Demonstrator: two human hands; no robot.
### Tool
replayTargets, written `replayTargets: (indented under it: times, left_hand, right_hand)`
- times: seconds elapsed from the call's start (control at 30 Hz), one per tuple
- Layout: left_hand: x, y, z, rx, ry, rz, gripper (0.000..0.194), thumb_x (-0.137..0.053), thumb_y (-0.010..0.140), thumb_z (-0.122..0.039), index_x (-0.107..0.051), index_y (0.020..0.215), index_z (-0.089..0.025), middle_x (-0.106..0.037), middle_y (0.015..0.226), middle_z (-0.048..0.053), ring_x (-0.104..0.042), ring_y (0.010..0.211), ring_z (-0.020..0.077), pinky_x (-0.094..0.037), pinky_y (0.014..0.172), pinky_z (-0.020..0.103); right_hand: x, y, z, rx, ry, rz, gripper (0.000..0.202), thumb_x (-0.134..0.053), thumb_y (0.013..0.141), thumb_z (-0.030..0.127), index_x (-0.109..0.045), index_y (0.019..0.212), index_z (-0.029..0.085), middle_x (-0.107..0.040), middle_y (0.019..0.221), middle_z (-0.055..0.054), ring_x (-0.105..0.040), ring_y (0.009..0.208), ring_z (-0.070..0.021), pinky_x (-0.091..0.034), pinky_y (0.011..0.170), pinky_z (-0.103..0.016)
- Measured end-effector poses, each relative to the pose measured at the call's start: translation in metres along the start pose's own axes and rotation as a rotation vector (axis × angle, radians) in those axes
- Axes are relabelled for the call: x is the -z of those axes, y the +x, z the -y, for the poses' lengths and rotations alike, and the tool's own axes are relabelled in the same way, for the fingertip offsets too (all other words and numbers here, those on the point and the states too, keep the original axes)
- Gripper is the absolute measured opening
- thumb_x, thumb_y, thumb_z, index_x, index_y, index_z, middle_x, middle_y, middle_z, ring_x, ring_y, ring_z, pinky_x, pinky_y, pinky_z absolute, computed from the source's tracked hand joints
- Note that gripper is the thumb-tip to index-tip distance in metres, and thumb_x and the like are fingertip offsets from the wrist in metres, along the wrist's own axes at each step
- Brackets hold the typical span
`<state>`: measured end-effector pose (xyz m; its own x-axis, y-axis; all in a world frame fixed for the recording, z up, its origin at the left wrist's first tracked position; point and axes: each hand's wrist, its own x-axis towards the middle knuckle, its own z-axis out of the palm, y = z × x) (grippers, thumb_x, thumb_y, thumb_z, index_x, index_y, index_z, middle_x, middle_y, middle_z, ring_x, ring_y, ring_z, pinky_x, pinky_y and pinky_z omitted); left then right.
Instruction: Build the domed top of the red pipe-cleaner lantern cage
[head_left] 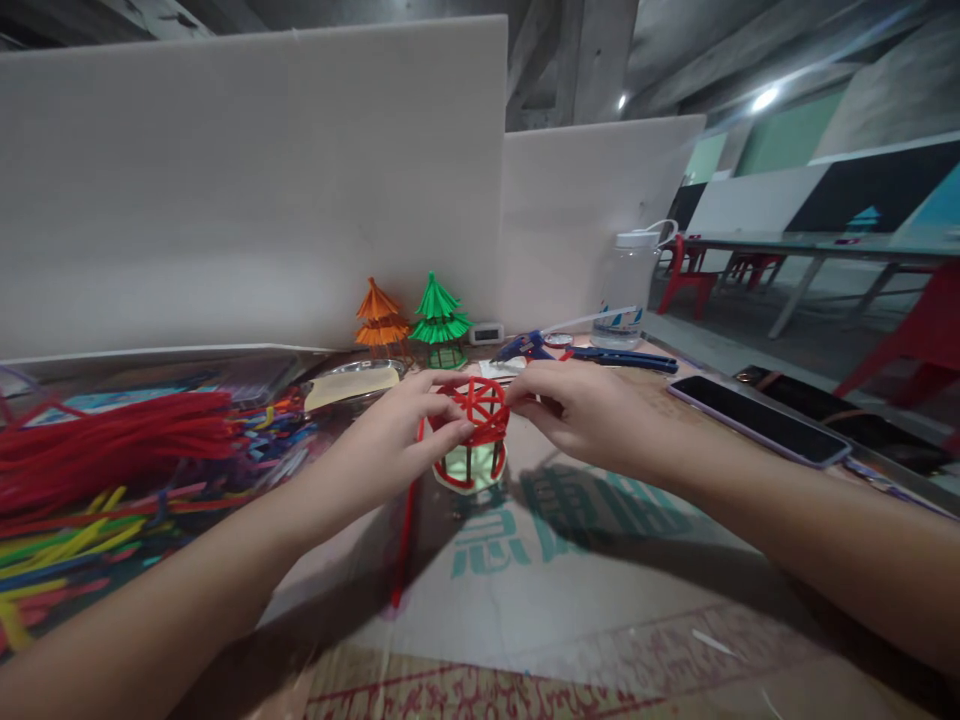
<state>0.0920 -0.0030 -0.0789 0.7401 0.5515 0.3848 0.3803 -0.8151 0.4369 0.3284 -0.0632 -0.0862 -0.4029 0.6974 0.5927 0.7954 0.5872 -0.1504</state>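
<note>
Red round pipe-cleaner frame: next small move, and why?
Probably steady the red round pipe-cleaner frame with the bare left hand and lightly press its upper rim with the bare right hand: left fingertips are at the rim's left side, right fingertips close by its right.

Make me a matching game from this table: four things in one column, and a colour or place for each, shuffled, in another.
1. Small frame
2. Phone
3. Water bottle
4. Glue gun

A. Clear, white-lidded
B. Blue, beyond the hands
C. Red, between left hand and right hand
D. Dark-screened, lying flat

Pairs: 1-C, 2-D, 3-A, 4-B
</note>
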Motion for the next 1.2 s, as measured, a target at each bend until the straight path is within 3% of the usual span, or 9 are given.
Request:
replayTargets:
  times: [0.27,0.63,0.83,1.0,1.2]
  left_hand:
    - [0.001,0.000,0.003,-0.023,0.002,0.015,0.031,-0.054,0.098,-0.042,-0.073,0.083,-0.023,-0.061,0.140,0.006,-0.053,0.133,0.0263,-0.043,0.112,0.045]
    - [0.007,-0.002,0.002,-0.068,0.045,0.065,0.033,-0.054,0.098,-0.046,-0.073,0.083,-0.024,-0.057,0.143,0.005,-0.052,0.131,0.0268,-0.045,0.111,0.047]
    - [0.011,-0.003,-0.001,-0.091,0.056,0.114,0.031,-0.053,0.099,-0.046,-0.074,0.086,-0.026,-0.052,0.149,0.002,-0.050,0.135,0.0259,-0.045,0.112,0.045]
    - [0.011,-0.003,-0.002,-0.134,0.077,0.108,0.031,-0.053,0.100,-0.045,-0.075,0.089,-0.027,-0.053,0.148,0.002,-0.050,0.136,0.0254,-0.042,0.114,0.044]
    - [0.010,-0.001,-0.001,-0.126,0.069,0.103,0.028,-0.055,0.099,-0.042,-0.076,0.088,-0.025,-0.054,0.148,0.005,-0.051,0.135,0.0263,-0.041,0.114,0.046]
  right_hand:
    - [-0.002,0.000,-0.003,0.026,-0.002,0.030,0.020,-0.052,0.094,0.011,-0.071,0.094,0.018,-0.074,0.093,-0.005,-0.064,0.081,-0.0160,-0.044,0.074,-0.027]
    - [0.013,0.000,-0.003,0.335,-0.243,0.101,0.025,-0.044,0.099,0.013,-0.067,0.092,0.017,-0.074,0.098,-0.009,-0.065,0.079,-0.0166,-0.041,0.064,-0.028]
    - [0.018,-0.001,-0.001,0.297,-0.179,0.220,0.021,-0.048,0.101,0.019,-0.067,0.108,0.021,-0.075,0.100,-0.005,-0.067,0.085,-0.0162,-0.044,0.069,-0.027]
    - [0.015,-0.002,-0.001,0.358,-0.201,0.198,0.025,-0.047,0.097,0.011,-0.070,0.097,0.022,-0.075,0.096,-0.005,-0.066,0.084,-0.0160,-0.044,0.067,-0.027]
    - [0.018,-0.001,0.001,0.417,-0.284,0.224,0.031,-0.045,0.096,0.006,-0.071,0.102,0.022,-0.075,0.096,-0.007,-0.065,0.082,-0.0165,-0.046,0.066,-0.027]
